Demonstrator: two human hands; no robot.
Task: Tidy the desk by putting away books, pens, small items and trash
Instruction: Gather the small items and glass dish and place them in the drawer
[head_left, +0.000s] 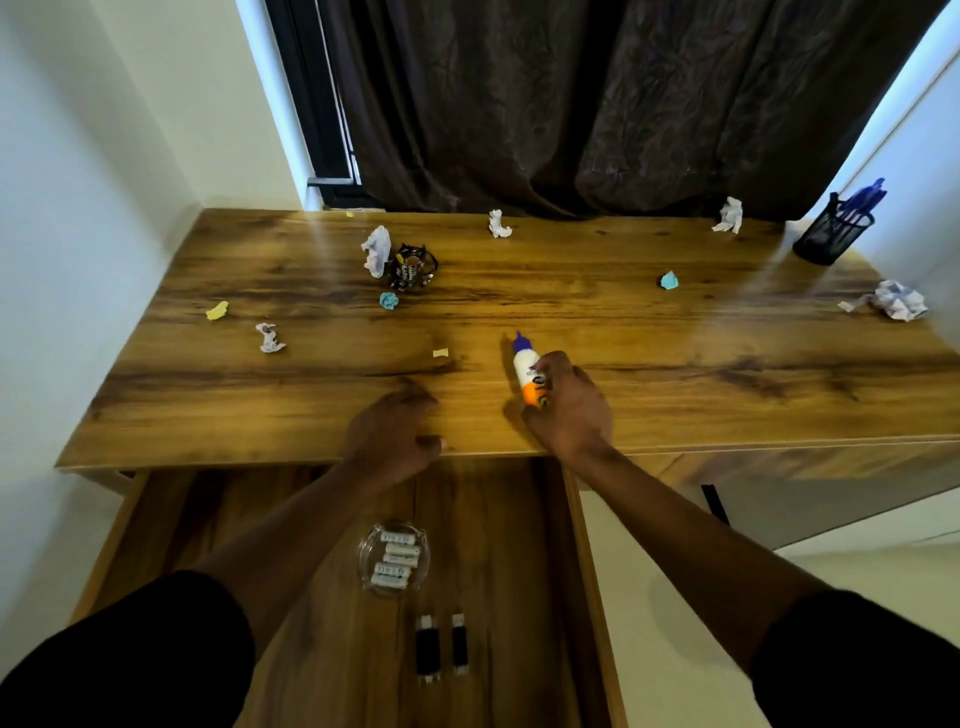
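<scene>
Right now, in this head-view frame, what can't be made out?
- Glue bottle label: blurred, partly covered by the right hand.
- Left hand fingertips: curled over the desk edge, out of sight.
- Open drawer: near end cut off by the frame edge and hidden by sleeves.
- Glass dish contents: printing too small.
- Pen holder: pens blurred, count unclear.

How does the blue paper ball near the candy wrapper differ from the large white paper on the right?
The blue paper ball is small, tight and coloured; the white paper is larger, looser and pale, with a strip trailing left. Both are crumpled and lie on the desk, untouched.
</scene>
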